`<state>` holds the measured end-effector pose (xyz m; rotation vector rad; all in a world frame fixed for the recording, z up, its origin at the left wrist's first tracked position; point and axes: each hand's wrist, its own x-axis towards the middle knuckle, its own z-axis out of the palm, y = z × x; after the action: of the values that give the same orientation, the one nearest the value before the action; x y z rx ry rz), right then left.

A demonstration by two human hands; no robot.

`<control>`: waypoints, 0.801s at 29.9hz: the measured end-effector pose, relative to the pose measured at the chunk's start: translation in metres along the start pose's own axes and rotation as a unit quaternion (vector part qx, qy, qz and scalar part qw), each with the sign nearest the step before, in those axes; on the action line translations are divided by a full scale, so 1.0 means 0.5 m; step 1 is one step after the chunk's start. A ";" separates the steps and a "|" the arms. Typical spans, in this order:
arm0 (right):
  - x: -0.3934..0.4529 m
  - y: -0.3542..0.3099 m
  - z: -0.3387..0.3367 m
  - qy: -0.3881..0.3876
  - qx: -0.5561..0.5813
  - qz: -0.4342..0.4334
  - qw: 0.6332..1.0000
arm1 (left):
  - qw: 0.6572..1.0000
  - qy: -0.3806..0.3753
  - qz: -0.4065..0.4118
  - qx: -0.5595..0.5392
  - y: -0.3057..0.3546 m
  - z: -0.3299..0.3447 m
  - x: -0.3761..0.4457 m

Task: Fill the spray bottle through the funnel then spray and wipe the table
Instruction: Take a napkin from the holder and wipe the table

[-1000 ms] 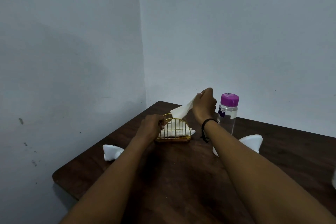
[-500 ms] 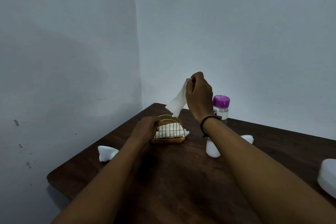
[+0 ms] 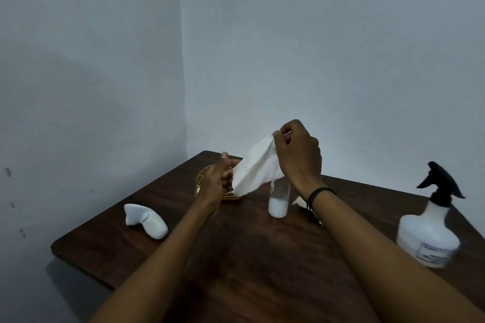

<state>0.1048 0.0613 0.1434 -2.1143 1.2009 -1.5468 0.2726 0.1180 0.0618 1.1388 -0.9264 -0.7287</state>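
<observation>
Your right hand [image 3: 299, 155] is raised above the far part of the desk [image 3: 262, 257], its fingers [image 3: 282, 139] pinching the top corner of a white tissue [image 3: 256, 169] that hangs down toward the gold wire holder [image 3: 203, 178]. Held high like that, the sheet looks set to come free of the stack without dragging the rest along. Your left hand [image 3: 216, 182] sits at the holder, thumb up and the other fingers curled against it, most likely to pin it down while the sheet is drawn out; whether they actually grip the wire you cannot tell from here.

The spray bottle [image 3: 430, 228] stands upright at the right side of the desk, black trigger head on, well apart from both hands. That suggests filling is over and wiping material is what you are after now. A clear bottle [image 3: 278, 200] with a little white liquid at the bottom stands just beyond your right wrist, its top hidden by the tissue. A white object [image 3: 145, 220] lies on its side near the left edge; it may be the funnel, but its shape is unclear
</observation>
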 end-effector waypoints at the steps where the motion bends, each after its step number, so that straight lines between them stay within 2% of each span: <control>1: -0.012 0.011 -0.014 0.005 -0.003 0.002 1.000 | 1.000 -0.020 -0.007 -0.022 -0.004 0.012 -0.014; 3: -0.034 0.038 -0.038 0.011 -0.006 0.005 1.000 | 0.996 -0.051 -0.021 -0.065 -0.013 0.035 -0.036; 6: -0.067 0.087 -0.084 0.004 0.013 0.016 1.000 | 0.994 -0.058 -0.032 -0.089 -0.016 0.085 -0.073; 12: -0.140 0.190 -0.175 -0.022 0.068 0.069 0.995 | 1.000 -0.005 -0.005 0.023 -0.036 0.194 -0.124; 17: -0.201 0.256 -0.250 -0.052 0.110 0.124 0.985 | 0.993 -0.044 0.043 0.099 -0.069 0.274 -0.149; 21: -0.239 0.301 -0.295 -0.115 0.164 0.161 0.966 | 0.991 -0.069 0.028 0.111 -0.098 0.319 -0.151; 24: -0.249 0.317 -0.309 -0.130 0.210 0.187 0.951 | 0.990 -0.068 0.019 0.120 -0.110 0.340 -0.146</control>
<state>-0.1162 0.0930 0.0227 -1.6386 0.9982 -1.1840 0.0867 0.0937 0.0161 1.2902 -1.1733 -0.6827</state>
